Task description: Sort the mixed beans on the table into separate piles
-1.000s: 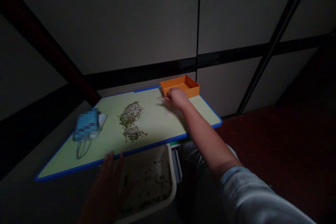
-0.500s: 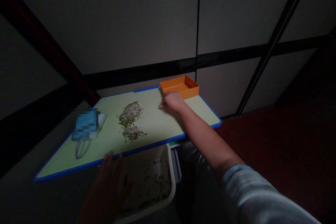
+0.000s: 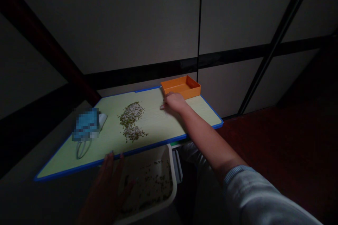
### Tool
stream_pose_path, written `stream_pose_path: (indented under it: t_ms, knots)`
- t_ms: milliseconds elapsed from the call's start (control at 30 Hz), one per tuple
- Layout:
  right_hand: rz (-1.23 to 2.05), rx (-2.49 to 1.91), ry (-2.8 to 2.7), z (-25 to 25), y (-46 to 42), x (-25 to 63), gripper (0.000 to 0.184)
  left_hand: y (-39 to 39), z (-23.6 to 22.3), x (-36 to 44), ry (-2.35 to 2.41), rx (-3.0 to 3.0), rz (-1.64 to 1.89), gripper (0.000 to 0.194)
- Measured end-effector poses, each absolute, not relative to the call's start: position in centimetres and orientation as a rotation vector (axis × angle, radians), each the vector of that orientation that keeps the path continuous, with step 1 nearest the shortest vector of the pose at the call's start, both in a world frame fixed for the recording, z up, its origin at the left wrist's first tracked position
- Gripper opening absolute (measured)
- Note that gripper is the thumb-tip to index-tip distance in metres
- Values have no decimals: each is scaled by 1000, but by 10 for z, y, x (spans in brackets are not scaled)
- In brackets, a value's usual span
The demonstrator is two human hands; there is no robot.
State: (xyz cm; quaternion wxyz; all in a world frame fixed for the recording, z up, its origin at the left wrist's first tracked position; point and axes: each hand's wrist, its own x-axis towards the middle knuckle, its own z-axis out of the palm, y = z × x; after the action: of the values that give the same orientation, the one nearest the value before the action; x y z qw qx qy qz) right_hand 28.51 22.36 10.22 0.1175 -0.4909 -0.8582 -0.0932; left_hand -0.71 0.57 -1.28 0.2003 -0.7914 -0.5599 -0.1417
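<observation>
Pale yellow, blue-edged flat board [image 3: 160,128] stands before dim grey wall panels [image 3: 145,24]; dark red floor [image 3: 277,154] past 3 o'clock, clock read from board centre. Green-brown and whitish small grains [image 3: 132,114] lie spread mid-board. Orange rectangular open tray [image 3: 194,93], 2 o'clock; right hand [image 3: 174,102], fingers curled, partly blocks its near wall; cannot tell whether it grips anything. Left hand [image 3: 108,179], open, 7 o'clock, fingers at near edge, hides part of white dark-flecked tub [image 3: 174,182]. Pixelated blue item [image 3: 87,123], 9 o'clock.
</observation>
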Motion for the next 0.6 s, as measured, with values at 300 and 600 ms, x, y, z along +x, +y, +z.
stream_pose_path:
  t_ms: [300, 600]
  knots:
    - [-226, -1464, -2496, 102, 223, 288, 33, 5, -11, -8, -1534, -2196, -384, 81]
    - [-184, -1493, -2473, 102, 224, 293, 32, 4, -10, -6, -1570, -2202, -380, 80]
